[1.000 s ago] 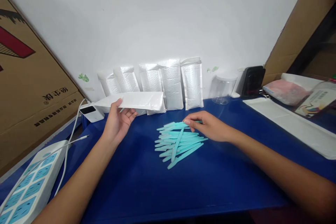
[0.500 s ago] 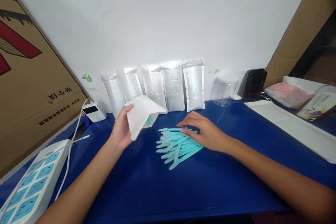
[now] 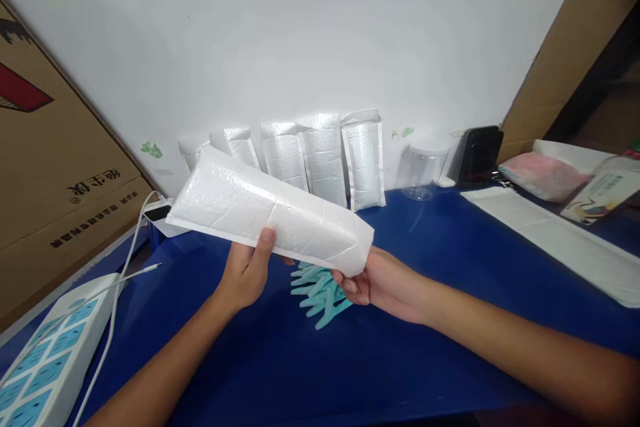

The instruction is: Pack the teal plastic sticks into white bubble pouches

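My left hand (image 3: 247, 273) grips a white bubble mailer (image 3: 280, 213) from below, its thumb pressed on the near face. The mailer is raised above the table and slants down to the right, toward its narrower end. Around that end my right hand (image 3: 370, 283) is closed, palm partly up and fingers curled under the edge; the mailer hides some of its fingers, and whether any are inside cannot be seen. Beneath lies a pile of teal eyebrow razors (image 3: 320, 290), partly covered by the mailer and my right hand.
Several filled bubble mailers (image 3: 365, 160) lean on the white wall. A clear jar (image 3: 423, 173), a black object (image 3: 480, 157) and a flat white mailer (image 3: 550, 233) are to the right on the blue table (image 3: 300, 373). A power strip (image 3: 55, 353) with a white cable lies left, beside a cardboard box (image 3: 65, 167).
My left hand has turned the mailer from mouth-facing-me to lying lengthwise across the view. My right hand has left the top of the razor pile and come to the mailer's right end.
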### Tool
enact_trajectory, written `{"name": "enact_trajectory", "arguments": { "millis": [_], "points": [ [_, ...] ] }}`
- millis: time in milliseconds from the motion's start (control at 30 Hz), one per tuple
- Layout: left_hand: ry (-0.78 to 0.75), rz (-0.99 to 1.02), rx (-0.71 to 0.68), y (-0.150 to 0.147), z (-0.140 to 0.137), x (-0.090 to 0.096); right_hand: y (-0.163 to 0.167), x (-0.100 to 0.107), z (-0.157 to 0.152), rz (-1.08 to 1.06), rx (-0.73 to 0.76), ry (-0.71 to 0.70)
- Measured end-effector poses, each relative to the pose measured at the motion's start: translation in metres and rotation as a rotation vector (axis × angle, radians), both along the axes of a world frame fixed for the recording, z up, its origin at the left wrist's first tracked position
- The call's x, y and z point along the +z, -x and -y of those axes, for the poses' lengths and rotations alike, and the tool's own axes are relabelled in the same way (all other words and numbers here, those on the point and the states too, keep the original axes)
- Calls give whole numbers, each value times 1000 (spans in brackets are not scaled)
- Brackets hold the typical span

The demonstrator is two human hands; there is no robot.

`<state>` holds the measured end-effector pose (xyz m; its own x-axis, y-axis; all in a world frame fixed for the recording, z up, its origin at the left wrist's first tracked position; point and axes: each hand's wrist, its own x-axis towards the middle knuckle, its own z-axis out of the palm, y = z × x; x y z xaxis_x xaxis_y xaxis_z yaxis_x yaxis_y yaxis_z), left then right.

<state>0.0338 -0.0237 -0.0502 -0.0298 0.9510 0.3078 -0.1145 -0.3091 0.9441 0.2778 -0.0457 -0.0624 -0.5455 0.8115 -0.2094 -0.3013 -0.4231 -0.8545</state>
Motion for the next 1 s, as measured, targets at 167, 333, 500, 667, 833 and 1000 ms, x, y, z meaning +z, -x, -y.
{"name": "enact_trajectory", "arguments": {
  "millis": [167, 333, 500, 667, 833, 1000],
  "points": [
    [-77, -120, 21, -3, -12, 1, -8, 1, -9, 141, -54, -98],
    [-68, 123, 123, 8, -30, 10, -24, -1, -27, 363, -85, -346],
    [11, 272, 107, 18, -37, 14, -35, 0, -35, 634, -29, -663],
    [29, 280, 101, 15, -36, 11, -33, 0, -29, 868, -34, -1115],
    [81, 217, 60, 7, -29, 8, -22, 2, -23, 678, -174, -935],
    [76, 103, 11, -2, -22, 2, -16, 6, -16, 454, -11, -656]
  ]
}}
